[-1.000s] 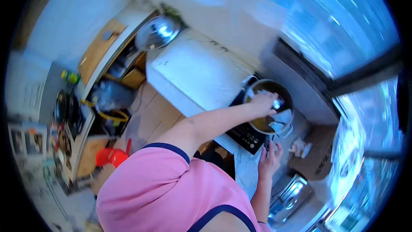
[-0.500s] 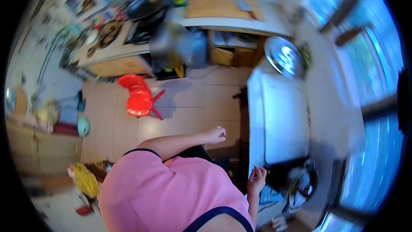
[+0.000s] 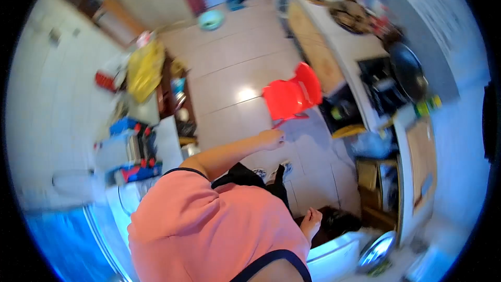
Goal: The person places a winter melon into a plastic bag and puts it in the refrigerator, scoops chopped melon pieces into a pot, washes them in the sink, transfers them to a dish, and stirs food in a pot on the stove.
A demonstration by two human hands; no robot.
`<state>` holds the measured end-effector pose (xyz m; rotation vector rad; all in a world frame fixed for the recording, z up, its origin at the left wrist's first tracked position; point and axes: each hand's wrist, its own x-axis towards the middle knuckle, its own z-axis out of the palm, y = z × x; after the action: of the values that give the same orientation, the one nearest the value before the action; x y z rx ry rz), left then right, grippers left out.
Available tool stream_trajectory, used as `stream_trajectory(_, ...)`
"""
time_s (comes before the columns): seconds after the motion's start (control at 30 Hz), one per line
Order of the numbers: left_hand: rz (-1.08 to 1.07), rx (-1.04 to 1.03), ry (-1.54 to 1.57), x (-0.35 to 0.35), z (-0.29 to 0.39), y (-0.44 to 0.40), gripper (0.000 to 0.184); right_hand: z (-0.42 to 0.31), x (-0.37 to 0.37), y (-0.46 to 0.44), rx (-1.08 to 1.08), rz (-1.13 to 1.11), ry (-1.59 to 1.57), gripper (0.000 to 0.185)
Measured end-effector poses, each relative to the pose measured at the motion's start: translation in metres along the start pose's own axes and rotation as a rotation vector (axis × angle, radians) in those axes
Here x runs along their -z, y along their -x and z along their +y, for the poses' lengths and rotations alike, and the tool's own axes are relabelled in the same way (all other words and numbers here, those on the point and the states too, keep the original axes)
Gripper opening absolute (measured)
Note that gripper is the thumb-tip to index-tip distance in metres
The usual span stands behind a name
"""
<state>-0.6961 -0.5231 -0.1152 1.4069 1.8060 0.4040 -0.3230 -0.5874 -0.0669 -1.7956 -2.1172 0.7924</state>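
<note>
My left hand (image 3: 272, 139) is held out in front of my body over the floor, near a red plastic chair (image 3: 290, 95). Its fingers are curled in, and nothing shows in them. Lower right, my right hand (image 3: 311, 221) hangs beside the end of a white-topped counter (image 3: 336, 253) and a dark object (image 3: 339, 221) that I cannot make out. The fingers of that hand are loosely bent and partly apart, with no object visible in them.
At the right, a stove counter holds a black wok (image 3: 409, 70) and a cutting board (image 3: 420, 159). A shiny round lid (image 3: 377, 250) lies lower right. A yellow plastic bag (image 3: 145, 70) rests on the left. A turquoise basin (image 3: 211, 20) stands on the floor farther off.
My view and body have turned left. The red chair and stove counter now appear farther right, and the yellow bag and left-side shelves have come into fuller view. Both hands still hold nothing visible.
</note>
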Motion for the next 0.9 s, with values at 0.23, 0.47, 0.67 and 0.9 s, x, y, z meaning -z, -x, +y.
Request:
stream_trajectory(0.23, 0.369, 0.439, 0.010, -0.001, -0.118, 0.075, 0.038, -0.003, 0.003, -0.188, 0.357, -0.375, 0.285, 0.023)
stream_trajectory(0.47, 0.408, 0.809, 0.106, 0.023, -0.130, 0.158, 0.046, -0.126, -0.025, -0.333, 0.631, -0.405, 0.182, 0.021)
stream_trajectory(0.67, 0.451, 0.925, 0.274, 0.040, -0.180, 0.163, 0.049, -0.245, -0.113, -0.358, 0.900, -0.485, 0.121, 0.018)
stream_trajectory(0.9, 0.647, 0.838, 0.098, 0.106, -0.327, 0.140, 0.041, -0.371, -0.223, -0.347, 0.992, -0.662, 0.152, 0.020)
